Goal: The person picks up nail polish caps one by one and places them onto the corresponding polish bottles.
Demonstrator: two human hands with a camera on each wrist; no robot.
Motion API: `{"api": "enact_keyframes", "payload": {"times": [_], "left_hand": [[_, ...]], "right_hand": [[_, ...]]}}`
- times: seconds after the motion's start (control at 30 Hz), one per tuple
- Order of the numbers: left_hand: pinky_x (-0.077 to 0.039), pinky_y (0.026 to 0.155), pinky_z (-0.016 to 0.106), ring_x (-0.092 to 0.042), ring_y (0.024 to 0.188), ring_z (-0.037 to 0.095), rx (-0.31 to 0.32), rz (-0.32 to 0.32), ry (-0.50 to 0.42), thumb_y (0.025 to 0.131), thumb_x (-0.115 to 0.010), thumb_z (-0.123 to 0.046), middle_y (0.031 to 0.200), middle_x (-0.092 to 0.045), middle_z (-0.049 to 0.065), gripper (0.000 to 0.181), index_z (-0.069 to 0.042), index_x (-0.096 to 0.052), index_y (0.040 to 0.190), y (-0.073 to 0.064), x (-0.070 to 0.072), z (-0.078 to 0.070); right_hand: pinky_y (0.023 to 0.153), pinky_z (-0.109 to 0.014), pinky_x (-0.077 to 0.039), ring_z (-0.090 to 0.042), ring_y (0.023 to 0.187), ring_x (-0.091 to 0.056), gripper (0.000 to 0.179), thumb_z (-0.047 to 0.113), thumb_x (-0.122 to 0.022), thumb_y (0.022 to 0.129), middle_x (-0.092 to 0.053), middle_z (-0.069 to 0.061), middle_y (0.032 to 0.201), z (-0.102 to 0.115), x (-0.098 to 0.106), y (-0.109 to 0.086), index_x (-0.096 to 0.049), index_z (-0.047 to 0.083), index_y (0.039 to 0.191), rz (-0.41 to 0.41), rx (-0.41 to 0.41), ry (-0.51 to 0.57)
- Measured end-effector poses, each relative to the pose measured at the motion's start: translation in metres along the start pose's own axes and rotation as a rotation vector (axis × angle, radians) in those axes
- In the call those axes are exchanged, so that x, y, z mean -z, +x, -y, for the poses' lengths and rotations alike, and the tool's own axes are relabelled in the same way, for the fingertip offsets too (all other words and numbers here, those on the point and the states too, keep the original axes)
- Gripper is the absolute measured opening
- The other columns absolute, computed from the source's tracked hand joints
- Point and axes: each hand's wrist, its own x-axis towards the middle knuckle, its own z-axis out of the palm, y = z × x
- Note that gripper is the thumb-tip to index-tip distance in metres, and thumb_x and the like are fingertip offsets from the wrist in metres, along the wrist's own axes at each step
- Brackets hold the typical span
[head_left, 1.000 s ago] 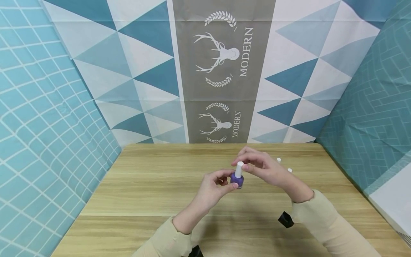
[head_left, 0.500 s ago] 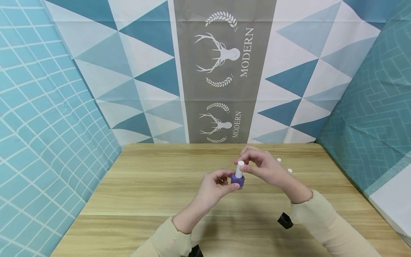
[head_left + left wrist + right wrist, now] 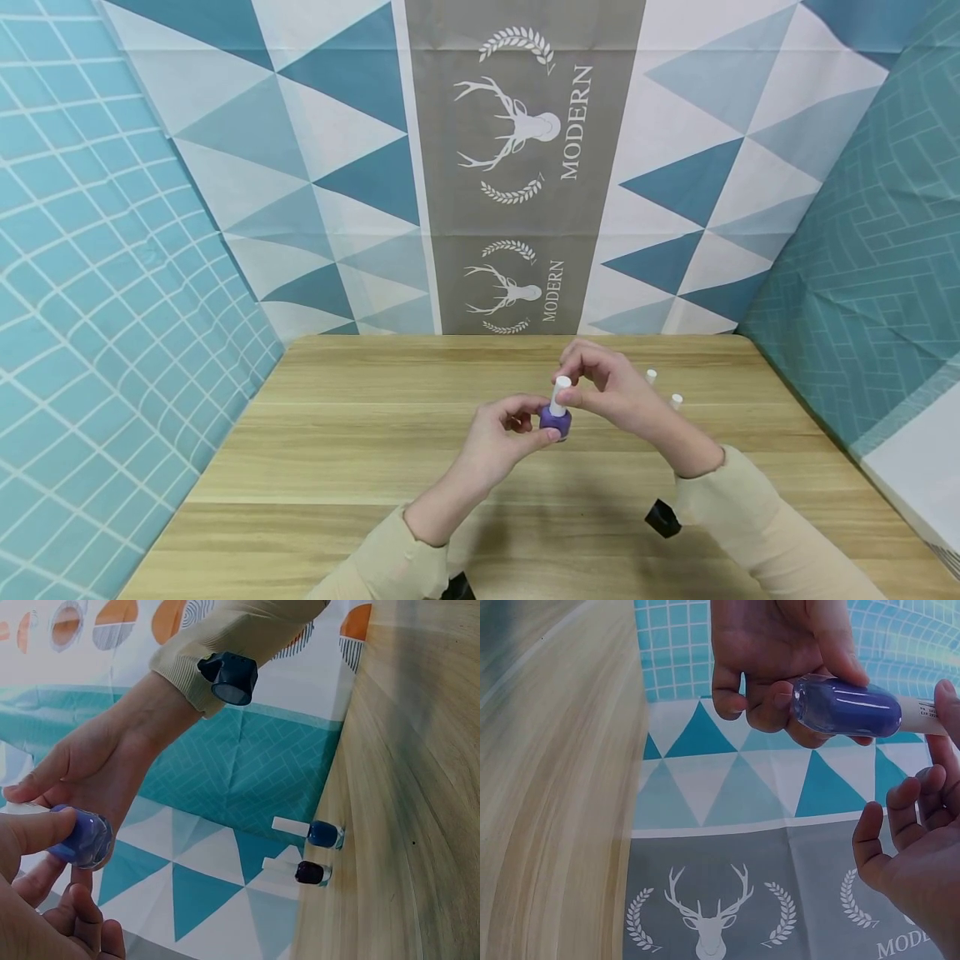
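Observation:
A bottle of purple nail polish with a white cap is held above the wooden table, tilted slightly. My left hand pinches its glass body between thumb and fingers. With thumb and fingertips, my right hand pinches the white cap. In the right wrist view the bottle lies across between both hands, and its cap sits against the glass. The left wrist view shows the polish bottle partly covered by the left thumb.
Two more nail polish bottles stand on the table at the back right, one blue and one dark, both white-capped. Behind the right hand their caps show. Patterned cloth walls enclose the back and sides.
My right hand has shifted slightly, its fingers coming round the white cap, where a second ago they were looser about it. The left hand and bottle stay almost still.

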Motion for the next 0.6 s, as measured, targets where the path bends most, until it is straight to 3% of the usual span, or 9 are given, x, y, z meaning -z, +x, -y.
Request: {"api": "enact_keyframes", "payload": {"times": [0.2, 0.43, 0.6], "left_hand": [[-0.039, 0.063, 0.022, -0.046, 0.078, 0.014, -0.012, 0.000, -0.007, 0.078, -0.077, -0.017, 0.084, -0.058, 0.001, 0.027, -0.015, -0.071, 0.104, 0.0001, 0.0002, 0.0004], [-0.040, 0.066, 0.024, -0.048, 0.079, 0.015, -0.030, 0.012, 0.017, 0.080, -0.076, -0.017, 0.087, -0.062, 0.000, 0.025, -0.014, -0.071, 0.104, 0.0007, 0.0002, 0.0010], [-0.041, 0.067, 0.024, -0.048, 0.078, 0.015, -0.043, 0.007, 0.037, 0.079, -0.076, -0.016, 0.086, -0.063, 0.000, 0.025, -0.013, -0.071, 0.104, 0.0015, -0.0002, 0.0023]], "right_hand": [[0.073, -0.026, -0.045, -0.016, 0.082, -0.049, 0.012, 0.008, -0.069, 0.085, -0.052, -0.003, 0.089, -0.0015, 0.0001, -0.0001, -0.061, 0.013, 0.092, 0.007, 0.015, -0.025], [0.074, -0.027, -0.045, -0.016, 0.090, -0.048, 0.025, 0.005, -0.058, 0.092, -0.055, -0.010, 0.101, -0.0002, 0.0053, -0.0031, -0.064, 0.010, 0.116, 0.093, 0.016, -0.034], [0.079, -0.028, -0.047, -0.017, 0.097, -0.049, 0.023, 0.005, -0.055, 0.094, -0.055, -0.011, 0.101, 0.0018, 0.0072, -0.0035, -0.066, 0.005, 0.114, 0.136, 0.029, -0.009]]}}
